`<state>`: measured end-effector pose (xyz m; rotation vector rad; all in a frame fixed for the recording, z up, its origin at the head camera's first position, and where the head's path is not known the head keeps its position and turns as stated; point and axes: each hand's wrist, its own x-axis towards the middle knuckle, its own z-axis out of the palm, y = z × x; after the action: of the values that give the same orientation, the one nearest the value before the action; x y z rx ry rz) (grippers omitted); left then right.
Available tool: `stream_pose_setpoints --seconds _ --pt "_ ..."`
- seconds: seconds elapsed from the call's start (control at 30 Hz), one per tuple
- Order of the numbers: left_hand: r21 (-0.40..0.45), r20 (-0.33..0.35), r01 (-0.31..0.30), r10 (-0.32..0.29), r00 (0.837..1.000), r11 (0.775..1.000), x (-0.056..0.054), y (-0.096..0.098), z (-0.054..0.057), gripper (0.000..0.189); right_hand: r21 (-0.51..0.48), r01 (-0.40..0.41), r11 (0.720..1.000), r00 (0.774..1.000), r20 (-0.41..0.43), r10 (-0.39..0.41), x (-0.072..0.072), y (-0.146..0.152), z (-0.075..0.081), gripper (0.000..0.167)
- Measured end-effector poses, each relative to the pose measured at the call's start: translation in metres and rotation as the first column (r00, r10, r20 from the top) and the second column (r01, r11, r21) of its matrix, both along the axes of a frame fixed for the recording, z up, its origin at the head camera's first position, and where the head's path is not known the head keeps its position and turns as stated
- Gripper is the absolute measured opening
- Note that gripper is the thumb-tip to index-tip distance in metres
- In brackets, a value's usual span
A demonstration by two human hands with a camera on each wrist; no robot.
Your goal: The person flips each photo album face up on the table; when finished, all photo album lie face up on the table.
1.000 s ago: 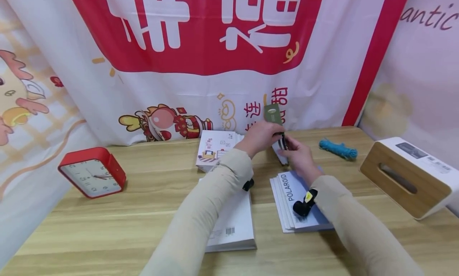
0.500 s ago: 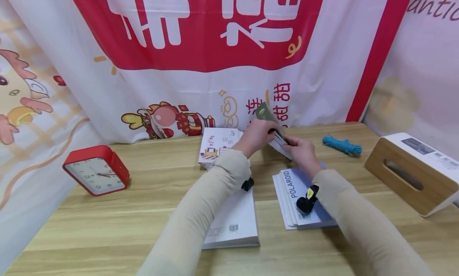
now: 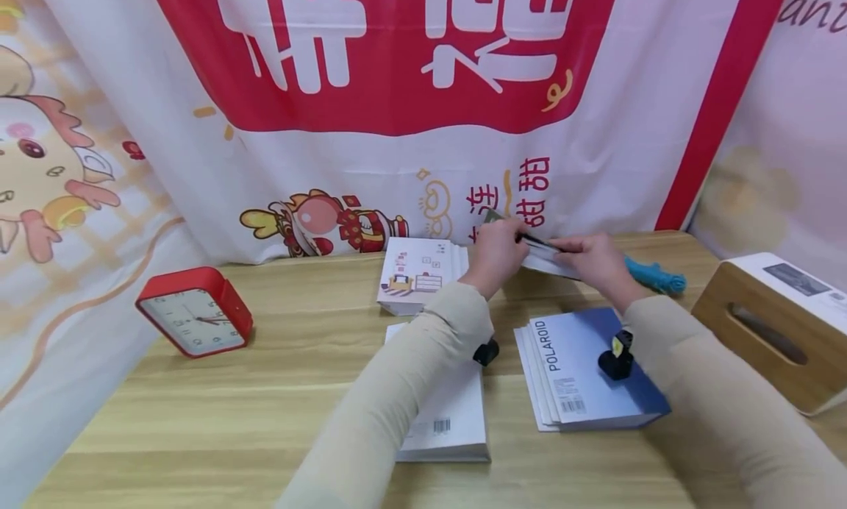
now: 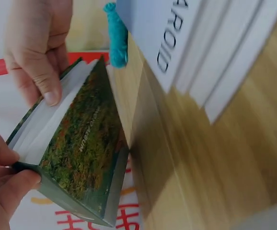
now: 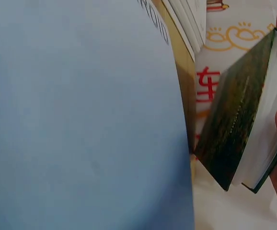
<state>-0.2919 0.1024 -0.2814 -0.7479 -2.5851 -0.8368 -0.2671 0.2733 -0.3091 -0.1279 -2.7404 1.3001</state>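
A thick book [image 3: 548, 262] with a dark green, foliage-printed cover is held above the back of the table. My left hand [image 3: 498, 253] pinches one end of it between thumb and fingers. At the other end my right hand [image 3: 598, 265] grips the book. In the left wrist view the right thumb [image 4: 52, 96] lies on the white page edges, and the printed cover [image 4: 83, 139] faces the camera. The right wrist view shows the same cover [image 5: 239, 115] and pages slightly fanned between the boards.
A blue POLAROID book stack [image 3: 589, 362] lies in front of the right hand. White books [image 3: 450, 435] lie under the left forearm, with more white books [image 3: 413, 270] behind. A red clock [image 3: 195, 310], teal cord [image 3: 658, 276] and tissue box [image 3: 774, 318] stand around.
The book has swung from steeply upright to nearly level. My right hand has moved right and slightly up, uncovering more of the POLAROID stack. The head view has shifted slightly left.
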Motion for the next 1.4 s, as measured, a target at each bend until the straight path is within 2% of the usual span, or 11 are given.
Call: stream_pose_setpoints --seconds 0.2,0.4,0.67,0.9,1.0,1.1,1.27,1.33,1.4 --pt "0.097 0.078 -0.065 0.058 0.995 0.993 0.007 0.019 -0.01 0.022 0.067 -0.046 0.997 0.999 0.022 0.045 0.004 0.025 0.01 0.031" --pt "0.228 0.183 -0.126 0.085 0.979 0.966 0.01 0.028 -0.027 0.026 0.138 -0.093 0.986 0.996 0.022 0.091 0.006 0.039 0.008 0.028" --pt "0.316 0.262 -0.168 0.085 0.961 0.934 0.013 0.032 -0.038 0.027 0.217 -0.159 0.963 0.987 0.035 0.156 0.002 0.045 0.002 0.032" --pt "0.339 0.316 -0.214 0.104 0.943 0.916 0.015 0.033 -0.051 0.026 0.249 -0.196 0.948 0.979 0.105 0.175 0.002 0.045 -0.008 0.034" --pt "0.352 0.336 -0.232 0.109 0.936 0.907 0.014 0.033 -0.056 0.025 0.249 -0.202 0.947 0.978 0.102 0.182 0.001 0.045 -0.012 0.033" --pt "0.362 0.383 -0.254 0.105 0.918 0.897 0.012 0.032 -0.059 0.025 0.262 -0.215 0.941 0.976 0.079 0.201 0.001 0.044 -0.016 0.03" --pt "0.351 0.507 -0.304 0.093 0.857 0.886 0.012 0.031 -0.063 0.026 0.284 -0.23 0.931 0.973 0.068 0.22 0.0 0.045 -0.025 0.025" --pt "0.339 0.527 -0.312 0.096 0.845 0.888 0.012 0.03 -0.064 0.026 0.277 -0.231 0.933 0.973 0.071 0.22 0.0 0.045 -0.028 0.025" --pt "0.331 0.528 -0.314 0.101 0.843 0.89 0.012 0.03 -0.064 0.026 0.274 -0.235 0.933 0.972 0.069 0.224 -0.001 0.046 -0.031 0.025"
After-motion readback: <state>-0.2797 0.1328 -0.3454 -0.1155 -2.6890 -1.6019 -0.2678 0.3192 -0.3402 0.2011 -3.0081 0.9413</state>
